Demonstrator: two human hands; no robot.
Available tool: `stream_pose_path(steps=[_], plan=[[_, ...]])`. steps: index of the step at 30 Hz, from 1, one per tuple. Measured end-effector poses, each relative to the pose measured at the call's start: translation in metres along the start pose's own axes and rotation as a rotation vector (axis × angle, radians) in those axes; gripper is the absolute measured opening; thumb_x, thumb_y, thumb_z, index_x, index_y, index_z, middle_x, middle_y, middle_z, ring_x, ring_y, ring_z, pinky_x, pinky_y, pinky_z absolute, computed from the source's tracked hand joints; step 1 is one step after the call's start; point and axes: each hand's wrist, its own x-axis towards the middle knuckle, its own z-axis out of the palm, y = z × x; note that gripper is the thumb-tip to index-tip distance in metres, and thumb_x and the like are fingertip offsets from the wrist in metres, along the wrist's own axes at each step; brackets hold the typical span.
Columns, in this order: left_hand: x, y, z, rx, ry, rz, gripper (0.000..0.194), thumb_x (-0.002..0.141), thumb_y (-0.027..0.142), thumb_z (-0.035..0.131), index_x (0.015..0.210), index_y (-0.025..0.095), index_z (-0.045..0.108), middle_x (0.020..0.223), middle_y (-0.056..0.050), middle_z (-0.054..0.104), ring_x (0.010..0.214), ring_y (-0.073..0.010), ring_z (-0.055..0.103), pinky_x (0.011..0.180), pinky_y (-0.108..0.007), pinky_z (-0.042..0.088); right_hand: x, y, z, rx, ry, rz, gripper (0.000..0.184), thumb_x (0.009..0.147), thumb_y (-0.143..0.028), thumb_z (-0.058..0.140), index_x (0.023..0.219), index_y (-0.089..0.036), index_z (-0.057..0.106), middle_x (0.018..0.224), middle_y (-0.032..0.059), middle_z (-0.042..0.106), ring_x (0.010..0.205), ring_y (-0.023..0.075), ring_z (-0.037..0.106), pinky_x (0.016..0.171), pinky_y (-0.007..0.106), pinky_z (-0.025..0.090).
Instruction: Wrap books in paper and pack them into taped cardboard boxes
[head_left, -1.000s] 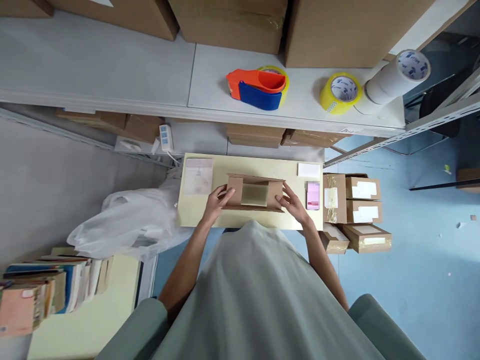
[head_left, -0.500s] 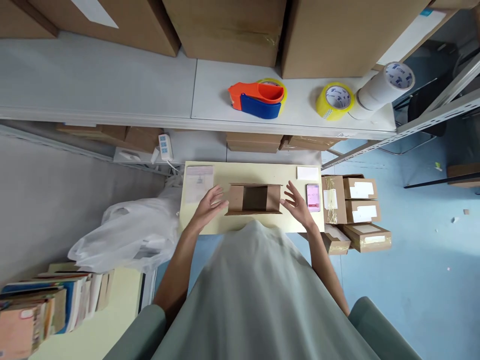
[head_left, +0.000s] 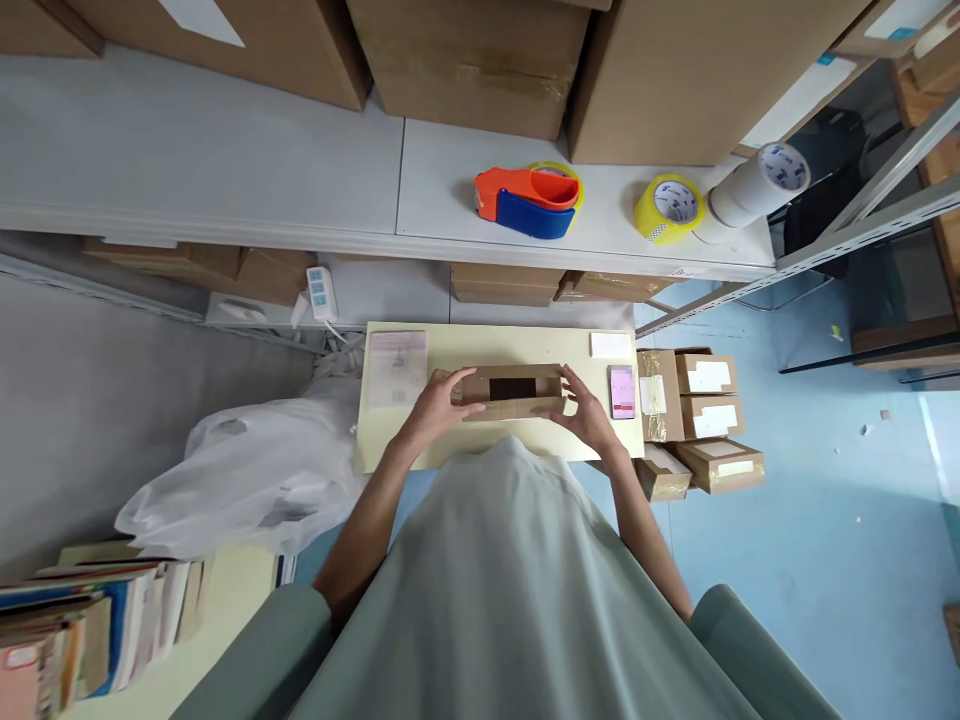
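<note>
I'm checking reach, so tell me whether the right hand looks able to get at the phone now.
Probably yes: the phone lies close to the right hand with nothing visible in the way, though that hand would first have to leave the carton.

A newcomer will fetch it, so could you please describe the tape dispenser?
On the grey shelf beyond the cream table, in front of the big cartons, lies the tape dispenser. Its orange and blue body sets it apart from the separate yellow roll to its right.
</note>
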Motion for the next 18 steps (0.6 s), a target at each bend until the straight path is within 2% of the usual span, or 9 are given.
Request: stream_pose_path(steps=[2,4,9,15,18], plan=[[0.001,-0.006,0.006,0.04,0.106,0.029,0.053,0.086,0.033,0.094,0.136,0.03,0.078,0.122,-0.008,0.062,0.107,-0.0243,0.071,0.1,-0.041,0.067,-0.001,0.007,0.007,-0.023,0.076,0.017,0.067,0.097,-0.059,0.081,0.158,-0.036,0.067,0.177,0.0077,0.05,0.131,0.0349,0.075,0.113,0.055,0.064],[0.0,-0.011,0.013,0.047,0.192,0.055,0.043,0.088,0.029,0.093,0.129,0.028,0.08,0.123,-0.008,0.063,0.104,-0.0226,0.072,0.101,-0.041,0.067,0.0,0.013,0.015,-0.007,0.135,0.037,0.051,0.102,-0.059,0.072,0.144,-0.032,0.078,0.168,0.0091,0.06,0.119,0.0315,0.08,0.106,0.052,0.069],[-0.009,-0.013,0.029,-0.022,0.33,0.086,0.037,0.091,0.029,0.091,0.127,0.026,0.081,0.119,-0.007,0.067,0.104,-0.021,0.074,0.098,-0.038,0.071,0.002,0.019,0.032,0.104,0.258,0.064,0.048,0.102,-0.062,0.069,0.132,-0.027,0.084,0.147,0.0096,0.077,0.106,0.028,0.084,0.099,0.049,0.073],[-0.017,-0.01,0.038,-0.067,0.468,0.104,0.03,0.096,0.034,0.087,0.124,0.025,0.083,0.119,-0.006,0.066,0.094,-0.0173,0.076,0.095,-0.037,0.072,-0.001,0.011,0.031,0.158,0.337,0.071,0.043,0.099,-0.061,0.073,0.124,-0.028,0.088,0.142,0.0052,0.08,0.127,0.0328,0.08,0.104,0.049,0.072],[-0.014,-0.013,0.044,-0.044,0.504,0.118,0.026,0.096,0.033,0.087,0.12,0.024,0.084,0.112,-0.005,0.067,0.089,-0.0171,0.076,0.092,-0.037,0.072,0.0,0.013,0.029,0.16,0.343,0.088,0.043,0.098,-0.059,0.075,0.122,-0.028,0.088,0.142,0.0037,0.08,0.125,0.0326,0.081,0.106,0.048,0.071]])
